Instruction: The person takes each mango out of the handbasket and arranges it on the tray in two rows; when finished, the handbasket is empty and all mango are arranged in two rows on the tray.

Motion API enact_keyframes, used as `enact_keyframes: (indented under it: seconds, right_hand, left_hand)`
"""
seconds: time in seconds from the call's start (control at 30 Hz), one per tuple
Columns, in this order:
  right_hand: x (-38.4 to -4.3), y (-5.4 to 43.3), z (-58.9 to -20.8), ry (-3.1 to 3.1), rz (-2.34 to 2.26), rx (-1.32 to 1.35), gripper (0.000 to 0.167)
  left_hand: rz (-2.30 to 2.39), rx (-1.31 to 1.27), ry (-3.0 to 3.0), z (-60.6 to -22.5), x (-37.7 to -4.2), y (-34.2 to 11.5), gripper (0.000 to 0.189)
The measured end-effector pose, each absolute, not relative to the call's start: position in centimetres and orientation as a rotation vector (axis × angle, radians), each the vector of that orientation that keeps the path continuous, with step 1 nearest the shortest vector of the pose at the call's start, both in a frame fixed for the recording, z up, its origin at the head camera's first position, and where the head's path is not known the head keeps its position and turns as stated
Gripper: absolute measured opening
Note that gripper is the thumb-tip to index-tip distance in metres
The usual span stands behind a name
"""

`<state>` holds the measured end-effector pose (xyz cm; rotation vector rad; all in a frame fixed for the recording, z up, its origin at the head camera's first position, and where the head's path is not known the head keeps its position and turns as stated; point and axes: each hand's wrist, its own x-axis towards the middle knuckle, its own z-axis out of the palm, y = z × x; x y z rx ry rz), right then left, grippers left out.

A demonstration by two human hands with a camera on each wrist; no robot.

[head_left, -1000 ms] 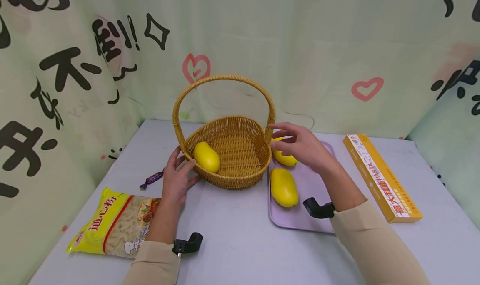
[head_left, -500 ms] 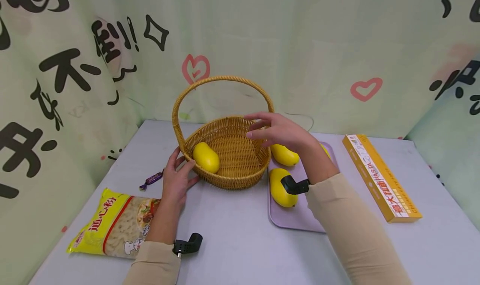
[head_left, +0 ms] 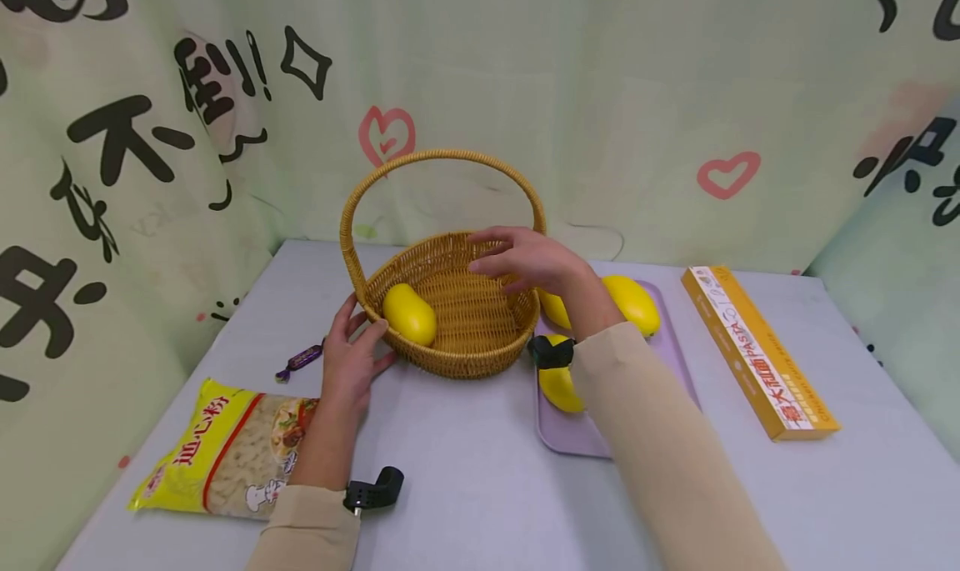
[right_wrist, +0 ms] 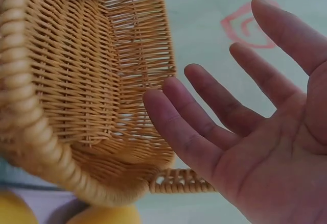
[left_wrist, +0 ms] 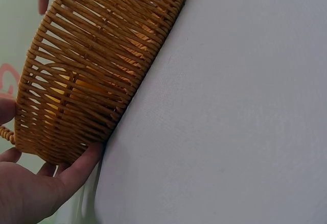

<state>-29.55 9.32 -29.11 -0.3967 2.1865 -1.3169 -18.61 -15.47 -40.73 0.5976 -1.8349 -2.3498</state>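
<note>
A brown wicker basket (head_left: 480, 363) with a tall arched handle stands at the back middle. One yellow mango (head_left: 409, 314) lies inside it, at its left. My left hand (head_left: 351, 358) holds the basket's left side, thumb at the rim and fingers along the outer wall, as the left wrist view shows. Over the basket's right part hovers my right hand (head_left: 525, 258), fingers spread, holding nothing; its palm (right_wrist: 276, 152) shows in the right wrist view. On a purple tray (head_left: 570, 444) to the right lie more mangoes (head_left: 632, 303), partly hidden by my right arm.
A yellow bag of pasta (head_left: 240, 454) lies at the front left, partly behind my left forearm. Beyond it is a purple wrapped candy (head_left: 302, 360). A long orange pasta box (head_left: 761, 354) lies right of the tray. A printed curtain (head_left: 622, 121) stands behind the table.
My right hand has moved left from above the tray to over the basket, bringing the tray's far-right mango into view. The left hand stays at the basket.
</note>
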Motion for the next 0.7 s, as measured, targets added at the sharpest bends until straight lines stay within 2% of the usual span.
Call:
enact_keyframes:
  seconds: [0.23,0.7]
  right_hand:
    - [-31.0,7.5,-29.4,2.109,-1.354,-0.313,0.056]
    - [-32.4,4.8,-30.5,2.013,-1.242,-0.401,0.062]
  left_hand:
    - [-2.354,0.585,-1.829,-40.8,-18.6,-15.6,0.071]
    - [-2.359,0.556,-1.83,-41.1,-18.6,-15.7,0.072]
